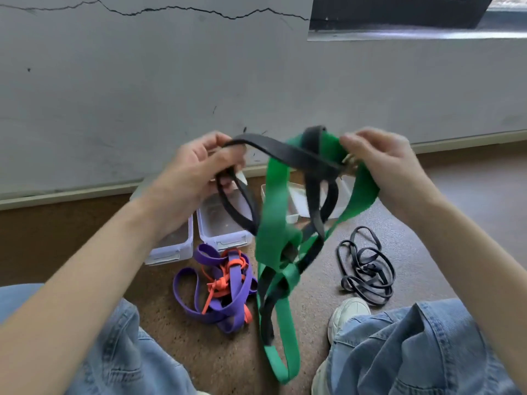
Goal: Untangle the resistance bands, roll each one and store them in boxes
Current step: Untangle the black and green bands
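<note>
The left hand (199, 166) grips the black band (285, 152), the right hand (379, 163) pinches the green band (273, 212), and their knot hangs below between them

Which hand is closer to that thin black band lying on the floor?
Right. The right hand is up above the thin black band; the left hand is farther off, up and to its left.

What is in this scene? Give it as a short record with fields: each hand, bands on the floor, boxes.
left hand: left hand grips the black band
right hand: right hand pinches the green band, tangled with the black one
held bands: raised, hanging to the floor
on floor: purple band knotted with orange band; thin black band apart
boxes: clear boxes, open, by the wall
</note>
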Tool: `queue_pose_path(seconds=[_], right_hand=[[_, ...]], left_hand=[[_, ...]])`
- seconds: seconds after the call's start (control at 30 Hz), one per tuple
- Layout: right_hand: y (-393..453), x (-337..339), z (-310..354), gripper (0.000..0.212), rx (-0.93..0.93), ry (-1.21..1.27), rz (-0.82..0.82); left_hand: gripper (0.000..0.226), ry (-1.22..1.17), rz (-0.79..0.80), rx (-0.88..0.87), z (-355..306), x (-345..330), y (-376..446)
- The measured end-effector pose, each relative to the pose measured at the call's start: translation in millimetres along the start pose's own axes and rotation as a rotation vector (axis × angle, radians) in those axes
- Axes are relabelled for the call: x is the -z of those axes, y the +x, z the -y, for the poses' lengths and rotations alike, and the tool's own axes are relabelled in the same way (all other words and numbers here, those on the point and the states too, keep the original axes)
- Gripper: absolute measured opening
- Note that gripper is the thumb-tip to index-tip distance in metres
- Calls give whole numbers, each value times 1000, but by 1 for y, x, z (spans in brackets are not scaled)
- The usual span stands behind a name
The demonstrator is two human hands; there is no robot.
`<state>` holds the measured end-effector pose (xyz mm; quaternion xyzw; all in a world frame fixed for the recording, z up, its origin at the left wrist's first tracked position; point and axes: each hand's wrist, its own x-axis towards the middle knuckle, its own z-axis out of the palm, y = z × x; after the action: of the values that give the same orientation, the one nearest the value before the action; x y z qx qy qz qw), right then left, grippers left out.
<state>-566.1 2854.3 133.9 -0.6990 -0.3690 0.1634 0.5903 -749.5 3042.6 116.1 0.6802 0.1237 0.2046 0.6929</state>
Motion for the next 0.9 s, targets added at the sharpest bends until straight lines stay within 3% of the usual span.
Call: queue_pose_path(seconds=[0.07, 0.13, 0.23, 0.33, 0.43, 0.5, 0.53, 0.6, 0.7, 0.8, 0.9], right_hand=[[-4, -4, -9, 8, -138, -445, 336], [-11, -11, -18, 39, -249, -799, 553], [-17, -24, -17, 70, -185, -625, 624], [-24, -42, -21, 52, -142, -460, 798], [-26, -51, -17, 9, -85, -154, 599], [-20, -45, -10, 13, -76, 68, 427], [-17, -41, -7, 14, -81, 168, 416], [-14, -38, -2, 19, -89, 339, 420], [-11, -36, 5, 21, -87, 595, 329], [-7, -25, 6, 25, -99, 698, 197], [-4, -13, 0, 26, -121, 489, 80]], left_hand=[[9, 357, -41, -6, 0, -3, 0], [10, 750, 91, 31, 11, -17, -6], [7, 794, 342, 60, 15, -43, -11], [6, 542, 253, 104, 0, -42, -11], [8, 345, 92, 55, -11, -26, -7], [8, 473, 34, 8, -4, -17, -1], [9, 584, 25, 5, 4, -15, 0], [13, 795, 80, 25, 27, -15, -2], [10, 946, 355, 158, 71, -19, -15], [10, 724, 425, 320, 87, -18, -22], [18, 194, 213, 341, 61, -17, -9]])
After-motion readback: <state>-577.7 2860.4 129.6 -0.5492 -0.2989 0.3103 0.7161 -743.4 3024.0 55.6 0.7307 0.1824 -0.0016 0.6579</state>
